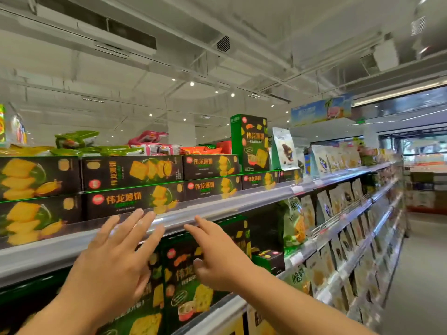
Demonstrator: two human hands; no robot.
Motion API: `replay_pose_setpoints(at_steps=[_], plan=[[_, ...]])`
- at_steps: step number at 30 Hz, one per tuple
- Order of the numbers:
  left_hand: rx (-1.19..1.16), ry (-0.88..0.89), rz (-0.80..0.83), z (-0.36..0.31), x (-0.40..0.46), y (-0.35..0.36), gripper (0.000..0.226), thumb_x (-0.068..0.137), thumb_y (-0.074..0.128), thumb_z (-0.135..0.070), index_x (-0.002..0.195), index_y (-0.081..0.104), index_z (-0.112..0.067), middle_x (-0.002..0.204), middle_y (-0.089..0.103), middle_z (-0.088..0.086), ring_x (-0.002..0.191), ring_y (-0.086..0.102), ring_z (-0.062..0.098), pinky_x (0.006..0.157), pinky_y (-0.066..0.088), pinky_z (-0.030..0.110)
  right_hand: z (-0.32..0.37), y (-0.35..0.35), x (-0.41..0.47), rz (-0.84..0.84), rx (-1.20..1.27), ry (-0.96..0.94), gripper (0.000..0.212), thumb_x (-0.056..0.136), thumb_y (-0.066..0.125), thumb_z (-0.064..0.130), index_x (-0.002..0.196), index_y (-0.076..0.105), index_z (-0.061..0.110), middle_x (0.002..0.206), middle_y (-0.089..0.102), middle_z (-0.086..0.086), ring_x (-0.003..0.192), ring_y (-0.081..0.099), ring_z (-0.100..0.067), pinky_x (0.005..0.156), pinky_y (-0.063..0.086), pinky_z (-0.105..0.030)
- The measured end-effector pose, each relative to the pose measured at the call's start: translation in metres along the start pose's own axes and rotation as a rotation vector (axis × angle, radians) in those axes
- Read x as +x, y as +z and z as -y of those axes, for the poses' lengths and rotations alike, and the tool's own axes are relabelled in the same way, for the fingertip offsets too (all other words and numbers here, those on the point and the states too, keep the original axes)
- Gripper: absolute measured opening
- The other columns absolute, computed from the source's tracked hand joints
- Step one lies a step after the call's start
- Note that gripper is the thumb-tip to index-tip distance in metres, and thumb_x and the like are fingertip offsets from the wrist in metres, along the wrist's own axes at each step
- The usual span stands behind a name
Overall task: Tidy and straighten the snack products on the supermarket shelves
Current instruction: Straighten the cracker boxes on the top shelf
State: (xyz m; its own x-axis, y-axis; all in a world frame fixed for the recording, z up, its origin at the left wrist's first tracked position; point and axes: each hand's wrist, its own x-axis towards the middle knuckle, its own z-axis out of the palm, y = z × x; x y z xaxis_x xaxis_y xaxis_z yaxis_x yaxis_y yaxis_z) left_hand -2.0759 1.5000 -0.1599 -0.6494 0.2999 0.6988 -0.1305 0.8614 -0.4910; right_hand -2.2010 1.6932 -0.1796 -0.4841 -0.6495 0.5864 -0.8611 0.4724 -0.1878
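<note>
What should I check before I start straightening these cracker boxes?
1. Left hand free: ok, fingers straight, holding nothing.
2. Right hand free: ok, open, in front of the upright box; contact cannot tell.
3. Top-shelf flat boxes stacked evenly: ok, two layers, fronts out.
4. Lone tall box standing on the stack: not ok, breaks the row.
5. Loose bags on the boxes: not ok, jumbled.

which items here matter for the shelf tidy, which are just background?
Job:
- black and green cracker boxes lying flat on the top shelf
- upright black and green cracker box on the lower shelf
- left hand, open
- right hand, open

Background:
- white and blue snack pouch
- white ceiling ducts
</note>
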Motion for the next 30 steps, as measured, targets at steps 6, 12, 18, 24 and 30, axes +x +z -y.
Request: replay_pose_setpoints(at_steps=[6,12,18,24,30], plan=[[0.013,-0.095,-0.059,-0.018,0.027,0.029,0.041,0.081,0.038,-0.037,0.074,0.065,-0.007,0.081,0.058,0.018,0.071,0.053,0.035,0.064,0.038,0.045,-0.066,-0.015,0.006,-0.117,-0.034,0.114,0.076,0.088,0.057,0.019,0.152,0.019,0.03,0.162,0.009,0.005,0.148,0.006,-0.014,0.119,0.013,-0.031],[-0.015,-0.039,-0.176,-0.033,0.068,0.048,0.04,0.079,0.04,-0.034,0.085,0.068,-0.007,0.093,0.06,0.019,0.088,0.053,0.039,0.075,0.037,0.049,-0.113,-0.005,0.024,-0.15,-0.143,0.131,0.086,0.087,0.062,0.019,0.153,0.009,0.031,0.162,-0.003,0.011,0.148,-0.005,-0.01,0.116,0.003,-0.026],[-0.045,0.054,-0.178,-0.064,0.104,0.071,0.042,0.079,0.043,-0.03,0.101,0.071,-0.009,0.112,0.065,0.019,0.11,0.06,0.04,0.092,0.041,0.054,-0.139,0.008,0.031,-0.148,-0.216,-0.009,0.095,0.081,0.064,0.017,0.155,0.006,0.026,0.163,-0.008,0.002,0.149,-0.011,-0.014,0.122,0.005,-0.04],[-0.085,0.03,-0.151,-0.101,0.152,0.097,0.05,0.084,0.043,-0.032,0.12,0.067,-0.006,0.128,0.062,0.019,0.122,0.055,0.039,0.104,0.039,0.054,-0.181,0.001,0.03,-0.183,-0.15,-0.311,0.093,0.073,0.063,0.013,0.154,0.019,0.015,0.164,0.007,-0.005,0.15,-0.003,-0.016,0.122,0.008,-0.037],[0.037,-0.124,-0.077,-0.138,0.172,0.117,0.054,0.088,0.042,-0.033,0.121,0.065,0.002,0.132,0.059,0.024,0.121,0.055,0.042,0.106,0.037,0.058,-0.267,-0.041,0.029,-0.22,-0.071,-0.381,0.07,0.068,0.064,-0.002,0.136,0.05,0.004,0.15,0.04,-0.016,0.139,0.036,-0.033,0.116,0.027,-0.042]])
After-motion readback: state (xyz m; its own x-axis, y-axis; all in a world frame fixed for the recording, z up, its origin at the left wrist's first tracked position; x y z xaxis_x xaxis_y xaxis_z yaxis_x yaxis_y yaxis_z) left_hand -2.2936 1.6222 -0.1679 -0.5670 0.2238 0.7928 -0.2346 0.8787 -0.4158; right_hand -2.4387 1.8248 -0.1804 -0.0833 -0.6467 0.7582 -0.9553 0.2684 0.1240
